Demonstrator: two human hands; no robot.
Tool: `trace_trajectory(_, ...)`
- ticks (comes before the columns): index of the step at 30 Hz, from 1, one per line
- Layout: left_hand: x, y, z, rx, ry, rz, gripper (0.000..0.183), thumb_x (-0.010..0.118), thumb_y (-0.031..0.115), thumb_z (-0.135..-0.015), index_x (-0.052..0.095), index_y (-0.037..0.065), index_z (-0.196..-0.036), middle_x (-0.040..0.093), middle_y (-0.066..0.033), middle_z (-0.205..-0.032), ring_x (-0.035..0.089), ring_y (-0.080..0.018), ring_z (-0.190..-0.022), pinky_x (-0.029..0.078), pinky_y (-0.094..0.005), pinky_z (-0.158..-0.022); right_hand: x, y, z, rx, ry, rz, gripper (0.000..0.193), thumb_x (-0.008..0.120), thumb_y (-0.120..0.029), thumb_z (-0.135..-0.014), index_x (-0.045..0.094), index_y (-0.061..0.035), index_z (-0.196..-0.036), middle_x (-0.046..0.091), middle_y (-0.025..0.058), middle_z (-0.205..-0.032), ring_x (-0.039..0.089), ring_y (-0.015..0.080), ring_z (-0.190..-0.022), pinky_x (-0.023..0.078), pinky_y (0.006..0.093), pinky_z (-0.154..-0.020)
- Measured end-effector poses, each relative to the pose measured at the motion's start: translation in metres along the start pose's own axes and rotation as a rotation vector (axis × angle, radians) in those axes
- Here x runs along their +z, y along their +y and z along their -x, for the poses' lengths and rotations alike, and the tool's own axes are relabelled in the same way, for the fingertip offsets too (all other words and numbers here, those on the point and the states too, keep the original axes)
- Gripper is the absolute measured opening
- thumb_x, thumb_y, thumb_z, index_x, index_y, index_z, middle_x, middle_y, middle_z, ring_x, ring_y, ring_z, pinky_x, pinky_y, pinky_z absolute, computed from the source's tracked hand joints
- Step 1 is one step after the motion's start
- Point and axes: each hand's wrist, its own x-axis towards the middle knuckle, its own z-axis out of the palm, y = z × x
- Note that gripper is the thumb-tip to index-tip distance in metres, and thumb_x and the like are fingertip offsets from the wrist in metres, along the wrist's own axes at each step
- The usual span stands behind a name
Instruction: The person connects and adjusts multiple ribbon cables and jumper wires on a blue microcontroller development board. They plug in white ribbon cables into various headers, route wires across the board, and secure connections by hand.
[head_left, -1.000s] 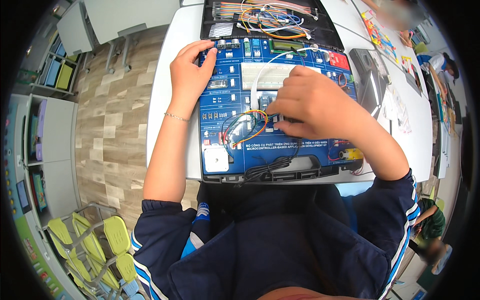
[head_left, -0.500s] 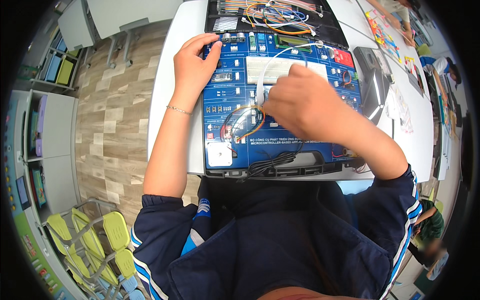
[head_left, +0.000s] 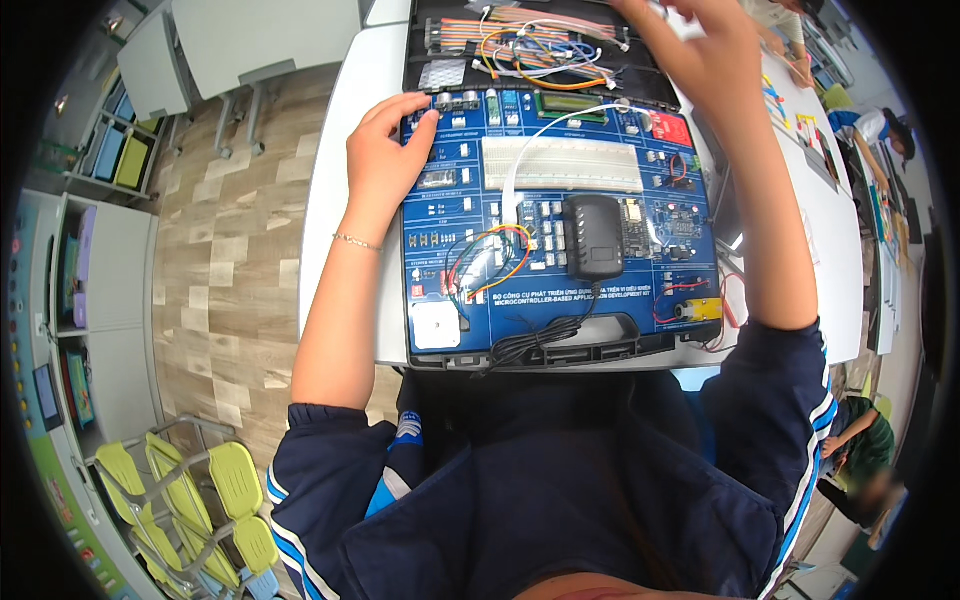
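A blue electronics training board [head_left: 560, 315] lies in a black case in front of me. My left hand [head_left: 390, 140] rests on its far left corner, thumb and fingers apart. My right hand [head_left: 705, 50] is raised over the far right of the open lid, its fingers apart; the fingertips run out of the picture. A white cable [head_left: 525, 155] arches from the board's far right across the white breadboard [head_left: 560, 165] to the middle. Beside the cable's lower end lies a black power adapter [head_left: 594, 237]. Coloured jumper wires [head_left: 500, 240] loop over the lower left.
The case lid [head_left: 430, 75] holds bundles of jumper wires [head_left: 550, 45]. A coiled black cord [head_left: 530, 335] hangs at the near case handle. A yellow motor [head_left: 697, 311] sits at the near right corner. Folded green chairs [head_left: 185, 490] stand at the lower left; other people [head_left: 870, 440] are at the right.
My right hand has moved away from the middle of the board, up and right over the lid, uncovering the adapter. My left hand stays on the corner. The board sits slightly lower in view.
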Motion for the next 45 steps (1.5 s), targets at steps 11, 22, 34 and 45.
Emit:
trace_trajectory(11, -0.005, 0.001, 0.0, -0.031, -0.077, -0.014, 0.025, 0.074, 0.016, -0.094, 0.076, 0.006, -0.116, 0.069, -0.0114, -0.127, 0.069, -0.0194, -0.109, 0.061, -0.0318, -0.084, 0.095, 0.085, 0.018, 0.824, -0.439, -1.104, 0.029, 0.057, -0.02, -0.105, 0.064, 0.0049, -0.118, 0.072, 0.0124, -0.107, 0.071, 0.0162, -0.091, 0.059, 0.0276, -0.089)
trace_trajectory(22, 0.006, -0.003, -0.003, -0.038, -0.05, 0.131, 0.021, 0.077, 0.017, -0.09, 0.078, 0.007, -0.108, 0.073, -0.0078, -0.119, 0.07, -0.0181, -0.104, 0.056, -0.0305, -0.081, 0.07, 0.114, 0.075, 1.079, -0.266, -0.755, 0.057, 0.073, -0.021, -0.095, 0.051, 0.0092, -0.138, 0.074, 0.0136, -0.099, 0.071, 0.0138, -0.08, 0.06, 0.0247, -0.07)
trace_trajectory(34, -0.006, 0.001, -0.002, -0.125, -0.118, 0.07, 0.028, 0.074, 0.017, -0.095, 0.074, 0.006, -0.121, 0.068, -0.0086, -0.13, 0.065, -0.0157, -0.113, 0.056, -0.0263, -0.085, -0.213, 0.107, 0.202, 1.005, -0.113, 0.255, 0.029, 0.07, -0.032, -0.098, 0.074, -0.0033, -0.096, 0.067, -0.0002, -0.075, 0.058, 0.0073, -0.067, 0.043, 0.0234, -0.062)
trace_trajectory(45, -0.008, 0.0, 0.0, -0.107, -0.109, 0.045, 0.03, 0.072, 0.02, -0.098, 0.073, 0.007, -0.124, 0.067, -0.008, -0.133, 0.065, -0.0142, -0.112, 0.056, -0.0271, -0.087, -0.209, 0.033, 0.329, 1.2, 0.051, 0.107, 0.018, 0.069, -0.02, -0.097, 0.069, -0.0019, -0.1, 0.066, 0.0031, -0.081, 0.058, 0.0087, -0.071, 0.047, 0.0242, -0.066)
